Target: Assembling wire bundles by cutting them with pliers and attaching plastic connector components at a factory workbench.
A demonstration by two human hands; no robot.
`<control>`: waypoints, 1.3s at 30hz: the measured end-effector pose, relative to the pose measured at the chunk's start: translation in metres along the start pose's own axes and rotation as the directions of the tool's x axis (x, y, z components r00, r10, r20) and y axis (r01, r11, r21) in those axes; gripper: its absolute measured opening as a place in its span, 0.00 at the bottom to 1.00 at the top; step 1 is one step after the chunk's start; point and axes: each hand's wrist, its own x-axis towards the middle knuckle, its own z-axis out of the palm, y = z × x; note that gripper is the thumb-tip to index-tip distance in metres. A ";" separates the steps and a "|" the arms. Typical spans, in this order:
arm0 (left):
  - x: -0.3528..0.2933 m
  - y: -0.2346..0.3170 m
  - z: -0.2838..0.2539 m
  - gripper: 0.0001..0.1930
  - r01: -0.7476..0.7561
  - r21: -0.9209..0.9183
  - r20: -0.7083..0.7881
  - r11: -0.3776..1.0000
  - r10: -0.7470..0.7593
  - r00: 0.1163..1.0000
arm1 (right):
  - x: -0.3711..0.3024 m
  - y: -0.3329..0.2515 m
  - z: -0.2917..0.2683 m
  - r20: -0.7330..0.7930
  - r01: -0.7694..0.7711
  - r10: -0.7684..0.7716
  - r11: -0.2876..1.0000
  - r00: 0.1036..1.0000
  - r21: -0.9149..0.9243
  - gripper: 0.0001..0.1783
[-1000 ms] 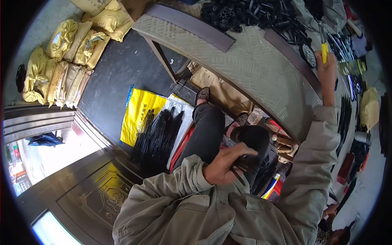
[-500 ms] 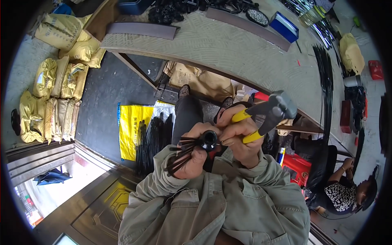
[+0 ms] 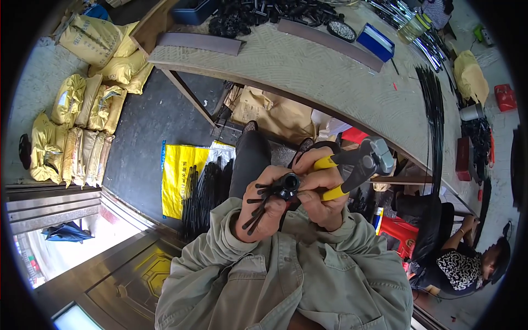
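Observation:
Over my lap, my left hand [image 3: 267,217] is closed round a black hollow hub [image 3: 290,184]. Its round opening faces up, and several thin dark rods [image 3: 254,221] stick out to the left between my fingers. My right hand [image 3: 322,192] grips end-cutting pincers [image 3: 371,162] with yellow-and-black handles, their metal jaws pointing away to the right. The thumb and fingertips of that hand also pinch at the hub's right side; whatever they hold there is too small to make out.
A workbench [image 3: 330,82] stretches ahead, bearing black parts [image 3: 269,14], a blue box [image 3: 376,42] and long black rods [image 3: 432,104]. More black rods [image 3: 206,192] lie on a yellow sack [image 3: 177,179] at left. Filled sacks [image 3: 69,99] line the wall. A person [image 3: 459,264] sits at right.
The hub has tipped and shifted slightly right, and the rods beside it now point more downward. My right fingers have closed in against the hub. The pincers have moved slightly left and down.

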 end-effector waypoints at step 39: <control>0.000 -0.009 -0.007 0.30 -0.007 -0.073 -0.001 0.997 0.007 1.000 | 0.009 -0.002 0.002 -0.027 -0.072 0.070 0.992 0.997 -0.101 0.07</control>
